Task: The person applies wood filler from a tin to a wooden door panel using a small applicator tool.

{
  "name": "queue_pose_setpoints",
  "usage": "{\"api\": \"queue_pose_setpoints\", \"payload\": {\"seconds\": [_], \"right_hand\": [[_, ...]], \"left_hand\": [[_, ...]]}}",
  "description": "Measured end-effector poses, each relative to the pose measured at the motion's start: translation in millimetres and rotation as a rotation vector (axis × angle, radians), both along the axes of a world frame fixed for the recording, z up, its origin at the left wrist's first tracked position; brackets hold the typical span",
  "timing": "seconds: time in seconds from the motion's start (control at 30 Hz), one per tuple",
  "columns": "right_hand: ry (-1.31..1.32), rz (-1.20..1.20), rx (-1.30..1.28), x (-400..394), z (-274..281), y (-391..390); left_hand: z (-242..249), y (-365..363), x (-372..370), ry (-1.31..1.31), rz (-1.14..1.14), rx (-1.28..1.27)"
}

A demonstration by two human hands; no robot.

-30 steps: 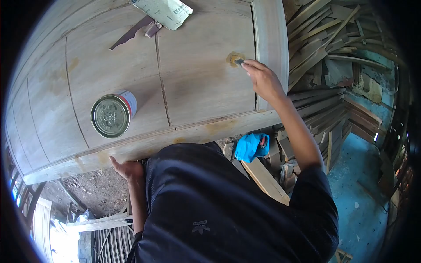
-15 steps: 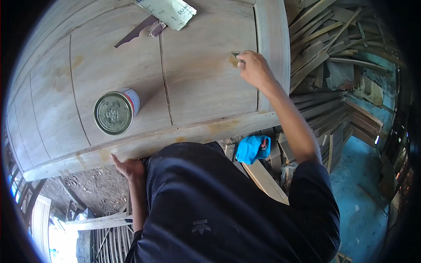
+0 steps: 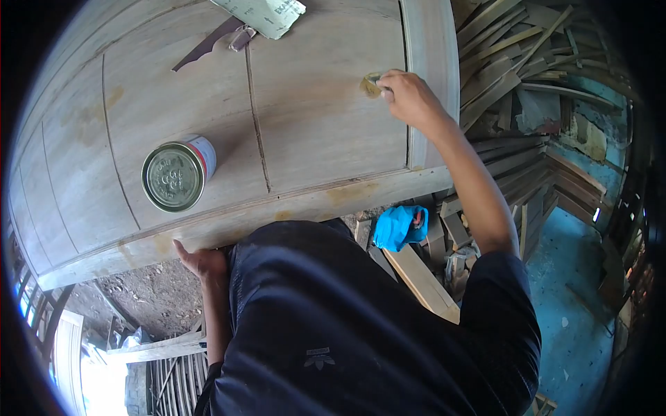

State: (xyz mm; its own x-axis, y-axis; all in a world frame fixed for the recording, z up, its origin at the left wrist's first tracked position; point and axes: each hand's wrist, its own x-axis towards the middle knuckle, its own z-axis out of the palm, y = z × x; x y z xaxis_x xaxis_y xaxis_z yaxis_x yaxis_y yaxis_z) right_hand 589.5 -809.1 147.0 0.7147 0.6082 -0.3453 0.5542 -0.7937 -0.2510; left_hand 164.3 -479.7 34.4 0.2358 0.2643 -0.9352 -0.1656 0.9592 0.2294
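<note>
My right hand (image 3: 409, 98) is closed on a small dark tool, too small to name, whose tip meets a yellowish-brown patch (image 3: 370, 86) on the wooden panel (image 3: 319, 149). At the panel's near edge, my left hand (image 3: 203, 262) rests against the side with its thumb up on the wood and its other fingers mostly hidden. A metal can (image 3: 173, 177) with a closed lid stands on the panel at the left. Torn sandpaper (image 3: 267, 14) and a dark strip (image 3: 208, 46) lie at the far edge.
Wood offcuts (image 3: 496, 62) are piled at the right. A blue plastic bag (image 3: 397, 229) sits below the panel's near edge, beside a wooden board (image 3: 424, 284). Bare soil (image 3: 154, 299) and slatted wood (image 3: 182, 388) show at the lower left.
My right hand has shifted slightly up and right, showing more of the yellowish-brown patch. The can and sandpaper appear a little further left as the view shifts. My left hand stays at the edge.
</note>
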Motion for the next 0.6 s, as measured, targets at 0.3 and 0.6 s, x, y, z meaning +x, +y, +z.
{"api": "queue_pose_setpoints", "payload": {"seconds": [0.3, 0.6], "right_hand": [[0.174, -0.129, -0.209, -13, 56, -8], [0.351, -0.180, -0.292, -22, 44, 2]], "left_hand": [[-22, 2, -17, -0.059, 0.005, 0.025], [8, -1, 4, -0.016, 0.043, -0.012]]}}
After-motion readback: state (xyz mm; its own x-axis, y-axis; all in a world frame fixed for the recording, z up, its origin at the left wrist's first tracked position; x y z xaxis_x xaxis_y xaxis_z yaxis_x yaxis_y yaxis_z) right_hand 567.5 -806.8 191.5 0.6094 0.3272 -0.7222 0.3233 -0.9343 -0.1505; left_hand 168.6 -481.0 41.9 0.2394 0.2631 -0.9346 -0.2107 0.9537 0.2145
